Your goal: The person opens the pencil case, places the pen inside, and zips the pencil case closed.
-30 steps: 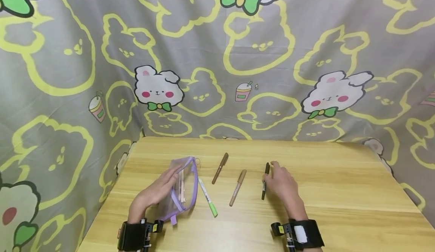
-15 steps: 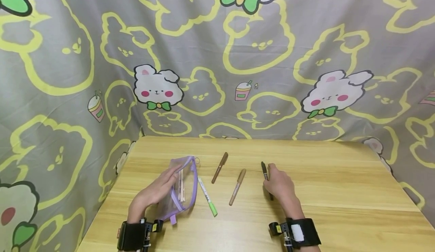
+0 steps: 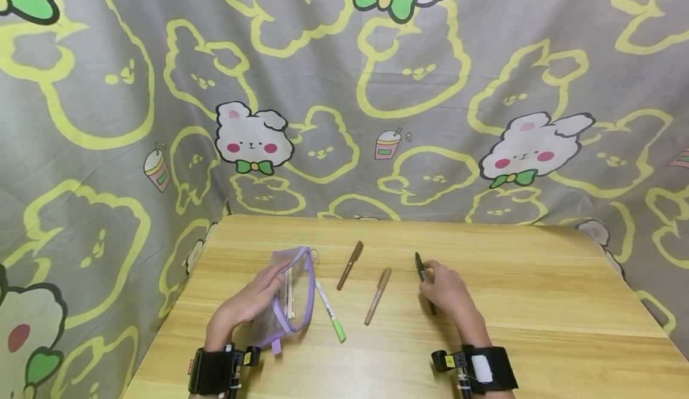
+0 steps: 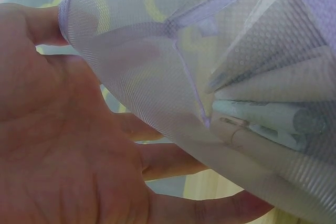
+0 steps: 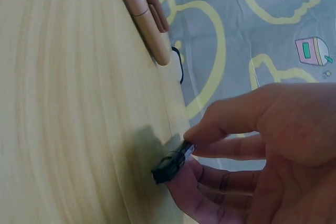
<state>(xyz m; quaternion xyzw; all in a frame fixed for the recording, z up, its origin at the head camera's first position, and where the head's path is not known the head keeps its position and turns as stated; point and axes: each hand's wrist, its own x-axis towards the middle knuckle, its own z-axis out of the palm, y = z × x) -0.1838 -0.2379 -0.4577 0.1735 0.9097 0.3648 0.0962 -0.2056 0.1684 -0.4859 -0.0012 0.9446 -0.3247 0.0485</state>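
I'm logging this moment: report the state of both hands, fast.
Left hand: grip open, touching the purple mesh pencil case.
Right hand: grip closed, pinching the black marker.

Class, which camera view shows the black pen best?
The head view: both ends of the black pen show past the right hand. The right wrist view shows it foreshortened; the left wrist view, not at all.
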